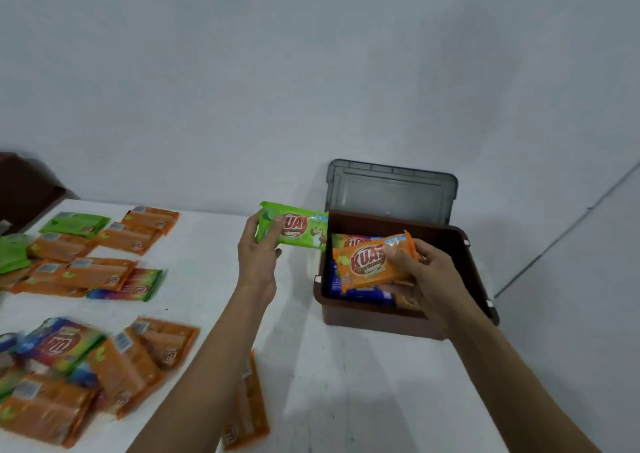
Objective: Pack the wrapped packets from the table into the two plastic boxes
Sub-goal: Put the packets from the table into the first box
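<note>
A brown plastic box [476, 272] stands on the white table at centre right, its grey lid [391, 189] leaning upright behind it. Inside lie a blue packet [360, 291] and other packets. My right hand [420, 272] grips an orange packet [367, 262] over the box's inside. My left hand [258, 248] holds a green packet [298, 227] just left of the box's rim, above the table. Several orange, green and multicoloured packets [104, 272] lie spread on the table's left half. Only one box is in view.
A white wall rises right behind the table. A dark brown object [27, 189] sits at the far left edge. One orange packet [247, 407] lies under my left forearm near the front. Bare table [346, 383] shows in front of the box.
</note>
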### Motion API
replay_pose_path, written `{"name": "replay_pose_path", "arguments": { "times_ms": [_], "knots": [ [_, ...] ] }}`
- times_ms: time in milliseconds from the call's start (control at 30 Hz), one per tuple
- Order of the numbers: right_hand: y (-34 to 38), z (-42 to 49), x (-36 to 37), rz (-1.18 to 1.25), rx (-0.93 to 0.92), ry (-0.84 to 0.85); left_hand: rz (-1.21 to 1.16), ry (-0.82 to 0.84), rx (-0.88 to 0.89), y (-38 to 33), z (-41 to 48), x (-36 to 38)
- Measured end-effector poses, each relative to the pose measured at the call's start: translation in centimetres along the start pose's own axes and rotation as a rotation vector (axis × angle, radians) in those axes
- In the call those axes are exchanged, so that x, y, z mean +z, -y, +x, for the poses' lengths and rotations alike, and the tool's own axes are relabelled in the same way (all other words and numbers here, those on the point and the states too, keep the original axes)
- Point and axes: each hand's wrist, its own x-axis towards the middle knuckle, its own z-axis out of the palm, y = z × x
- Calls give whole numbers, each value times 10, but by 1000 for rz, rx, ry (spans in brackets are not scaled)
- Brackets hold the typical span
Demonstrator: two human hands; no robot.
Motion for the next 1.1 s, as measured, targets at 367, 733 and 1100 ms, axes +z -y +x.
{"name": "replay_pose_path", "arguments": {
  "times_ms": [367, 733, 1100],
  "knots": [
    [-5, 16, -86, -276, 39, -132, 160, -50, 51, 32, -15, 67],
    [-17, 28, -98, -660, 71, -57, 513, -66, 220, 42, -18, 79],
    [-24, 32, -87, -1192, -42, -103, 576, -55, 242, 45, -19, 77]
  ]
}}
